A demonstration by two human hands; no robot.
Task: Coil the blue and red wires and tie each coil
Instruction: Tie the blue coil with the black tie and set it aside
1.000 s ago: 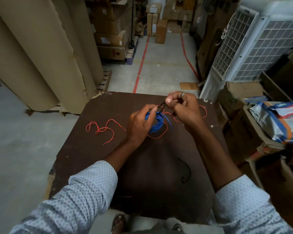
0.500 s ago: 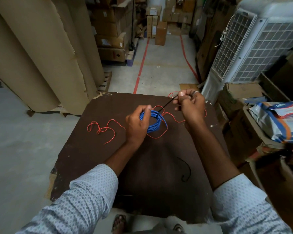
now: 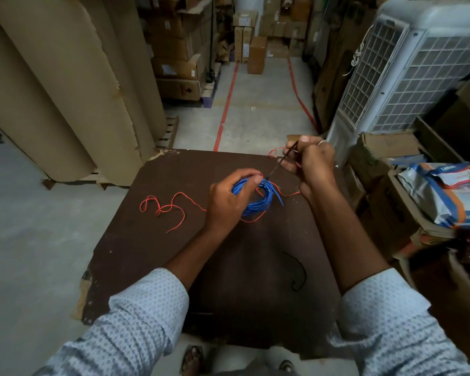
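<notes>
now the left hand (image 3: 225, 202) grips the blue wire coil (image 3: 258, 198) mid-frame, while the right hand (image 3: 310, 161) pinches a thin black tie (image 3: 281, 161) above the tabletop (image 3: 152, 253).

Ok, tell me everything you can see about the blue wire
The blue wire is thin and plastic-coated, already wound into a round coil of several loops. The left hand grips its left side, holding it just above the dark brown table, over part of the loose red wire. One short blue end sticks out at the coil's right. A thin black tie runs taut from the coil's top up to the right hand, which pinches it. Whether the tie is fastened cannot be told.
</notes>
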